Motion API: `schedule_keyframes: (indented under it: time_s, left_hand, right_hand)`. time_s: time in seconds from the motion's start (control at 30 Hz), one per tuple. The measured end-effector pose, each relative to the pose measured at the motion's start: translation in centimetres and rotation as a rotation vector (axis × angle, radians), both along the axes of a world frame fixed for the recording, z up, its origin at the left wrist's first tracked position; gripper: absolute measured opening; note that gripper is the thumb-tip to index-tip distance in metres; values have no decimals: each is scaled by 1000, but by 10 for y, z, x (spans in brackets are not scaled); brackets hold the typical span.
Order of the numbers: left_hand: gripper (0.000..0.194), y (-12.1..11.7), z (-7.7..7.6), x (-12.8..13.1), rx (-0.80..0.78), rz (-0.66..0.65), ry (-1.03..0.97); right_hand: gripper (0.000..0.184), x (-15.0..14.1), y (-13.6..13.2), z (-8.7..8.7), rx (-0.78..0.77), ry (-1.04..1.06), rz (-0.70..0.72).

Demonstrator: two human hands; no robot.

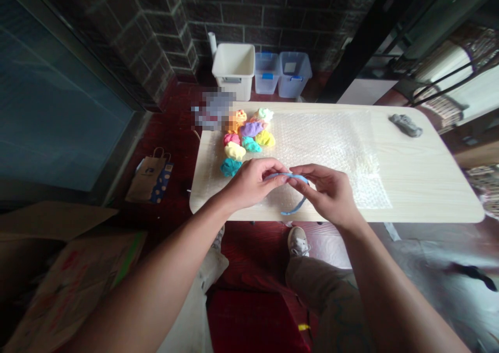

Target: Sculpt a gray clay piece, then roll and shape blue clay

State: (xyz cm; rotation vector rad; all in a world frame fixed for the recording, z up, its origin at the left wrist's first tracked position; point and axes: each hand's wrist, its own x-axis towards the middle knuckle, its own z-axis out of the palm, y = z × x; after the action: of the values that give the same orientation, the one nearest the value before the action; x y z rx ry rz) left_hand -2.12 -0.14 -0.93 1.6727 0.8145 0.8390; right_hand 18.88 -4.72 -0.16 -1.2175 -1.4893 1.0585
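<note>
Above the table's near edge, my left hand (255,181) and my right hand (329,189) meet, fingertips almost touching. Both pinch a thin, flexible blue strip (299,206) between thumb and fingers. One end of the strip curves down below my right hand and hangs free. Part of it is hidden behind my fingers. Beyond my left hand lie several clay-like lumps, among them a teal lump (231,167), a cream lump (234,150), a purple lump (251,129) and a yellow lump (265,138).
Bubble wrap (323,134) covers part of the pale wooden table (429,176). A grey lump (406,125) lies at the far right. Behind the table stand a white bin (234,72) and two clear bins (294,77). Paper bags (146,179) and a cardboard box (86,280) are at left.
</note>
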Motion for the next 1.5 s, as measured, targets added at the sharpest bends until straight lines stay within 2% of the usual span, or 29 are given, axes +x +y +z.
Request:
schedule_keyframes:
  time_s: [0.13, 0.33, 0.4, 0.47, 0.57, 0.73, 0.9, 1.03, 1.17, 1.3, 1.4, 1.5]
  left_hand:
    - [15, 0, 3, -1, 68, 9, 77]
    - [27, -2, -3, 2, -27, 31, -42]
    - [22, -1, -2, 2, 3, 46, -26]
    - [13, 0, 0, 1, 50, 46, 6]
    - [8, 1, 3, -2, 91, 35, 50]
    - [12, 0, 2, -2, 120, 32, 128]
    - [12, 1, 0, -2, 137, 55, 111]
    - [12, 1, 2, -3, 158, 41, 173]
    - [13, -1, 3, -3, 144, 41, 169]
    - [12, -1, -2, -1, 72, 41, 98]
    - [22, -1, -5, -2, 4, 4, 62]
    - [31, -1, -7, -3, 8, -11, 46]
  right_hand:
    - [21, -1, 0, 0, 16, -13, 4]
    - [26, -2, 3, -1, 11, 62, -59]
    - [31, -2, 3, -2, 27, 80, -65]
    - [31, -1, 3, -4, 68, 48, -41]
    - [19, 0, 2, -3, 131, -61, -6]
    - [21, 0, 2, -1, 114, -170, -20]
    - [25, 0, 2, -3, 122, -161, -26]
    - [17, -1, 2, 0, 165, -257, -9]
    - [14, -2, 1, 3, 174, -287, -24]
    - [20, -2, 2, -1, 163, -208, 1]
    - [20, -1, 2, -3, 179, -217, 11]
    - [17, 0, 3, -4, 178, -259, -6]
